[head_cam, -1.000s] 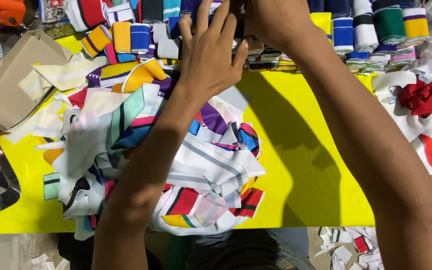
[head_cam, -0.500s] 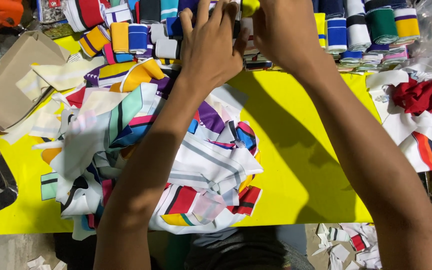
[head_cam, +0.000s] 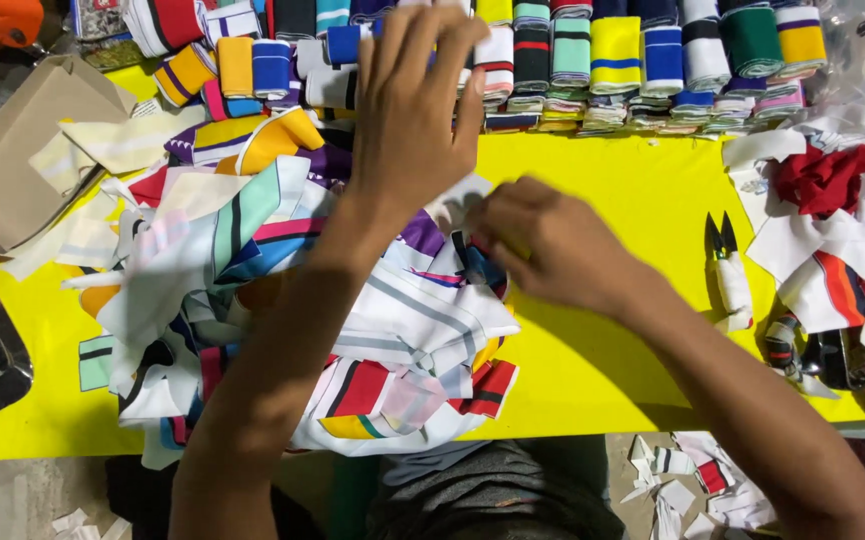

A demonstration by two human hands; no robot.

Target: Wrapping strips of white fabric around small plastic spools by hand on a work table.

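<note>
Scraps [head_cam: 283,300] of striped cloth fill the left and centre of the frame, heaped on a yellow table [head_cam: 613,190], and both hands are right at the top edge of the heap. Left hand [head_cam: 415,110] is up in the upper middle, fingers spread and loose, not gripping anything that I can see; its fingertips overlap the row of rolls [head_cam: 653,50] along the top edge, and I can't tell if they touch them. Right hand [head_cam: 543,240] sits at centre, fingers curled in and pinched on a small white scrap [head_cam: 458,200] at the pile's upper right edge. Most of that scrap is hidden behind the knuckles, so its shape is hard to make out.

Right of the hands, small snips [head_cam: 728,265] lie on the bare yellow, well apart from the pile. Another heap of red and white cloth [head_cam: 833,200] runs off the right edge. A cardboard box [head_cam: 13,160] is in the upper left, partly cut off. The rolls' tops are cropped too.
</note>
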